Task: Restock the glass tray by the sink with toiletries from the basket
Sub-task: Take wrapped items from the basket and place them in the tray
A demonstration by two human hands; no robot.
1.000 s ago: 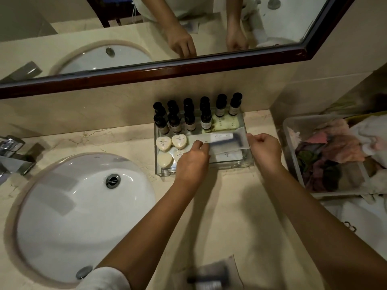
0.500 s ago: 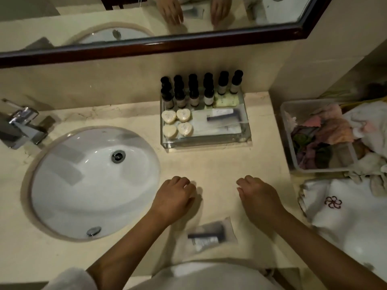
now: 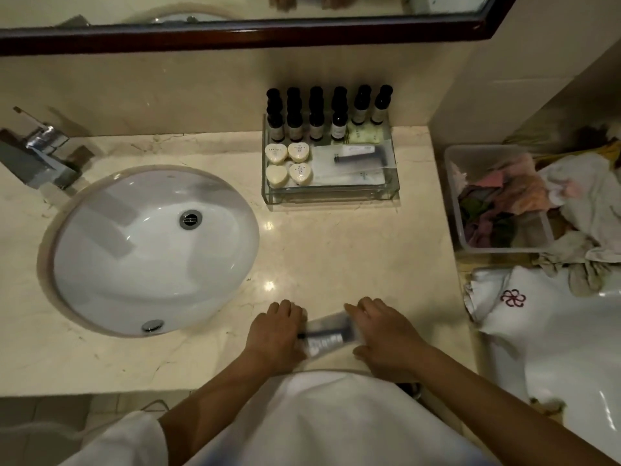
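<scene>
Counter (image 3: 336,257): pale marble. It carries the glass tray (image 3: 331,195), which I use as my landmark and which stands at the back against the wall.
Sink (image 3: 151,257): a white oval basin sunk into the counter, to the left of the glass tray and a little nearer to me.
Towel (image 3: 554,331): white with a dark red flower emblem. It lies off the counter, to the right of the glass tray and nearer to me.
Clear plastic bin (image 3: 477,159): just right of the glass tray, past the counter's edge. I see crumpled coloured cloths in it.
Left grip (image 3: 275,334): well in front of the glass tray, near the counter's front edge. Its fingers are curled over the left end of the loose packet (image 3: 324,336) and hold it.
Right grip (image 3: 386,334): level with the left one, in front of the glass tray's right half. Fingers above and thumb below clasp the packet's right end.
Loose packet: clear, with a dark item inside. It is held between both grips, well in front of the glass tray and not in it.
Tray packets (image 3: 356,159): flat clear ones lying in the glass tray's right part.
Bottles (image 3: 316,122): dark-capped and upright, lined along the glass tray's back wall.
Soaps (image 3: 289,164): four heart-shaped ones in the glass tray's front left part.
</scene>
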